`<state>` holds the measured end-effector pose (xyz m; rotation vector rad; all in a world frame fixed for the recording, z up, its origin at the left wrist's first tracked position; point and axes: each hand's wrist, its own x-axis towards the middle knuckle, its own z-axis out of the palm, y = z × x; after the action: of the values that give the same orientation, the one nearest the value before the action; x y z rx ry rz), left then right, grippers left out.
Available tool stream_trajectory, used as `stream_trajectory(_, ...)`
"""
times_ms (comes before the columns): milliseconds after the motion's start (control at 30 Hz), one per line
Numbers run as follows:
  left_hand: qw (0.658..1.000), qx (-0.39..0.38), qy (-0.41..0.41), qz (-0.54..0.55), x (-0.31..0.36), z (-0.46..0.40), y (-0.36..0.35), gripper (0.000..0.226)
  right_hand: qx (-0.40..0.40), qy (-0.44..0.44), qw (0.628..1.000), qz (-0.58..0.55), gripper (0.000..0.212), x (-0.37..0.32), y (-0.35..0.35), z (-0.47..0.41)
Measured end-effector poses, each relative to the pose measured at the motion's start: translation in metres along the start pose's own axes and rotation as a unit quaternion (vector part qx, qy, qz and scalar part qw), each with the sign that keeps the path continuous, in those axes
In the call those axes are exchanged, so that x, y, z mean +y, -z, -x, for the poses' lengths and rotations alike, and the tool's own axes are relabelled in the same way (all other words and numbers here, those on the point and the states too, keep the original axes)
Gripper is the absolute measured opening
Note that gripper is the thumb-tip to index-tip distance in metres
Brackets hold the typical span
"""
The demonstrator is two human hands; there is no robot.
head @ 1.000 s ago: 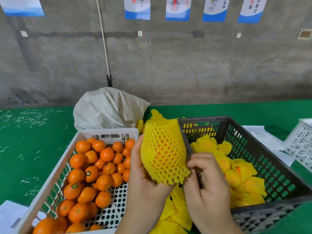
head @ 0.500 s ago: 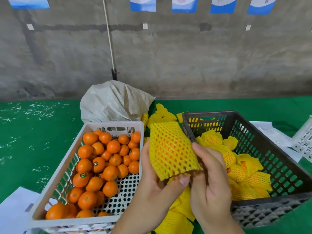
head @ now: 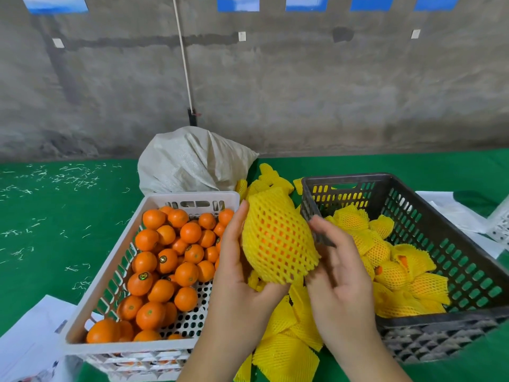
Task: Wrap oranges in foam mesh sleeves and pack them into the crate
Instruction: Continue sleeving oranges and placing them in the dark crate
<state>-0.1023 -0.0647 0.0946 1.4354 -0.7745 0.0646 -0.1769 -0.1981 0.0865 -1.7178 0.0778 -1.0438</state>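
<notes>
I've got the sleeved orange (head: 276,235) up at centre frame, my left hand (head: 242,271) cupping it from nine o'clock with its grip curled round the mesh, while my right hand (head: 337,268) sits at three o'clock, fingers loose and apart, just touching the sleeve's lower edge. White crate (head: 91,312) of bare oranges (head: 165,260) at eight o'clock, black crate (head: 468,216) with wrapped fruit (head: 391,271) at four, spare foam sleeves (head: 286,351) on the green desk (head: 55,230) at six

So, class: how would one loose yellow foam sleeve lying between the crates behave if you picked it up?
The loose foam sleeve probably weighs little: open mesh. Likely floppy, since neighbours lie flat and creased. It seems stretchy: one bulges round the orange.
</notes>
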Motion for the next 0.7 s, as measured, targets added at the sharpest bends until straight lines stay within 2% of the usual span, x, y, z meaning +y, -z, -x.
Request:
stream_trajectory(67,0.997,-0.008,-0.006,-0.073,-0.003,-0.002,0.005,0.109,-0.004,-0.053,0.995,-0.079,0.058,-0.005,0.006,-0.002)
stream_trajectory(100,0.995,-0.015,-0.013,-0.103,-0.004,-0.004,0.007,0.109,-0.01,-0.051,0.996,-0.07,0.061,-0.008,0.008,-0.004)
stream_trajectory(167,0.989,-0.017,-0.039,-0.143,-0.006,-0.005,0.008,0.101,-0.038,0.005,0.999,0.031,0.076,-0.014,0.008,-0.006)
stream_trajectory(233,0.989,-0.003,-0.046,-0.142,-0.005,-0.005,0.006,0.089,-0.071,0.123,0.977,0.156,0.08,-0.01,0.01,-0.005)
stream_trajectory(333,0.993,0.012,-0.037,-0.108,-0.007,-0.005,0.004,0.085,-0.075,0.197,0.958,0.194,0.063,-0.003,0.019,-0.007)
stream_trajectory(433,0.999,0.004,-0.028,-0.032,-0.01,-0.005,0.001,0.086,-0.037,0.232,0.955,0.179,0.045,-0.004,0.024,-0.007)
stream_trajectory(500,0.999,0.014,-0.036,-0.021,-0.012,-0.004,-0.002,0.088,-0.009,0.245,0.951,0.186,0.036,-0.007,0.024,-0.007)
stream_trajectory(600,0.998,0.044,-0.036,-0.03,-0.017,-0.005,-0.005,0.087,0.003,0.259,0.945,0.198,0.027,-0.009,0.023,-0.008)
stream_trajectory(700,0.998,0.06,-0.006,0.007,-0.02,-0.004,-0.007,0.084,-0.006,0.251,0.95,0.186,0.026,-0.004,0.018,-0.002)
